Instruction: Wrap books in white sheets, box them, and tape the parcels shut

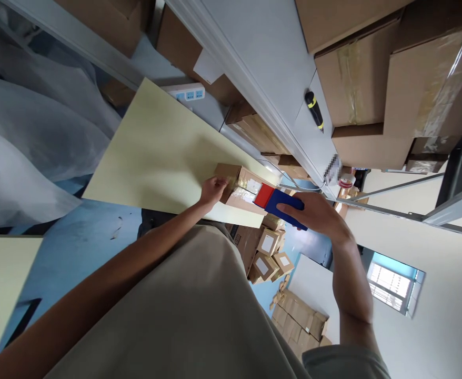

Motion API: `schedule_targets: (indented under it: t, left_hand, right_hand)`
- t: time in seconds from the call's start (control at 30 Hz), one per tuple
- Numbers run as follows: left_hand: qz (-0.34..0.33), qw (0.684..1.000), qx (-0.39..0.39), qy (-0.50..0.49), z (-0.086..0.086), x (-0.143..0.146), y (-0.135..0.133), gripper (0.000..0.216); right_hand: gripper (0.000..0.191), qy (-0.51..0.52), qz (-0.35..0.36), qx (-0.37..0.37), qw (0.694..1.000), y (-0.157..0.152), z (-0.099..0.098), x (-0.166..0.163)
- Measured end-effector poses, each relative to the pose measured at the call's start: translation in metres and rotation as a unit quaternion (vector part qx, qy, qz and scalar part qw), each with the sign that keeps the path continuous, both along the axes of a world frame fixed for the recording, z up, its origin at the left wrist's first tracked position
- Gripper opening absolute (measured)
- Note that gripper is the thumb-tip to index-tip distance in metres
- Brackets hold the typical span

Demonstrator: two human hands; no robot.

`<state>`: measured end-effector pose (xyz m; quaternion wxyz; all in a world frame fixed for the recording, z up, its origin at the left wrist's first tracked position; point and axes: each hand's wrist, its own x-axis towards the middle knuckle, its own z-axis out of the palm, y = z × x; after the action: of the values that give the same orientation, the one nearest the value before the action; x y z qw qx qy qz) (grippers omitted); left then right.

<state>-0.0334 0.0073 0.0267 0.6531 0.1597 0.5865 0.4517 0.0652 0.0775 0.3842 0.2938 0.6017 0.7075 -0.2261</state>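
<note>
A small cardboard box (239, 187) with clear tape on its top lies at the near edge of a pale yellow tabletop (156, 152). My left hand (212, 189) rests curled against the box's left end, holding it steady. My right hand (313, 213) is closed around a blue tape dispenser with a red end (278, 200), whose red end touches the right side of the box.
Grey metal shelving (262, 68) carries large cardboard boxes (392, 89) and a black-and-yellow screwdriver (314, 109). A white power strip (187, 92) lies at the table's far edge. Several small labelled boxes (268, 252) sit on the blue floor. White plastic sheeting (26, 137) fills the left.
</note>
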Motion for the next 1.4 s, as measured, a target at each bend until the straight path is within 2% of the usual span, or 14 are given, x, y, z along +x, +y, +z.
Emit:
schedule_targets:
  t: [0.2,0.27,0.37,0.5,0.6,0.7,0.8,0.87,0.93,1.07,1.2,1.3,1.4]
  left_hand:
    - [-0.027,0.989,0.087,0.119,-0.014,0.012,-0.005,0.022]
    - [-0.042,0.984,0.079,0.155,-0.02,0.011,-0.007,0.037]
    - [-0.076,0.984,0.048,0.157,-0.029,0.005,-0.01,0.065]
    - [-0.128,0.982,0.051,0.129,-0.034,-0.005,-0.011,0.054]
    - [-0.12,0.98,0.057,0.148,-0.026,-0.011,-0.013,0.043]
    - [-0.127,0.963,0.158,0.177,-0.01,-0.016,-0.016,0.056]
    - [-0.198,0.916,0.277,0.214,0.006,-0.019,-0.01,0.078]
    - [-0.252,0.881,0.308,0.255,0.013,-0.021,0.001,0.074]
    - [-0.299,0.855,0.307,0.291,0.018,-0.022,0.012,0.061]
    - [-0.352,0.824,0.283,0.342,0.022,-0.025,0.022,0.054]
    - [-0.373,0.813,0.262,0.362,0.025,-0.027,0.018,0.059]
    - [-0.369,0.816,0.257,0.362,0.022,-0.028,0.016,0.061]
    - [-0.356,0.819,0.268,0.36,0.016,-0.029,0.017,0.06]
  right_hand:
    - [0.059,-0.029,0.02,-0.01,0.999,-0.002,-0.008,-0.021]
    - [0.059,-0.054,0.021,-0.023,0.998,-0.002,-0.006,-0.027]
    - [0.058,-0.083,0.025,-0.038,0.996,-0.002,-0.003,-0.033]
    - [0.058,-0.093,0.032,-0.05,0.994,-0.003,-0.002,-0.029]
    - [0.058,-0.099,0.04,-0.05,0.993,-0.005,-0.003,-0.024]
    - [0.057,-0.108,0.054,-0.04,0.992,-0.006,-0.004,-0.02]
    - [0.058,-0.117,0.076,-0.028,0.99,-0.009,-0.006,-0.016]
    - [0.059,-0.124,0.096,-0.022,0.987,-0.011,-0.007,-0.012]
    - [0.06,-0.13,0.116,-0.015,0.985,-0.014,-0.008,-0.007]
    - [0.061,-0.142,0.132,-0.004,0.981,-0.015,-0.009,0.015]
    - [0.061,-0.139,0.104,-0.02,0.985,-0.006,-0.02,0.058]
    - [0.061,-0.122,0.076,-0.046,0.988,0.007,-0.042,0.099]
    - [0.061,-0.076,0.043,-0.093,0.992,0.021,-0.074,0.137]
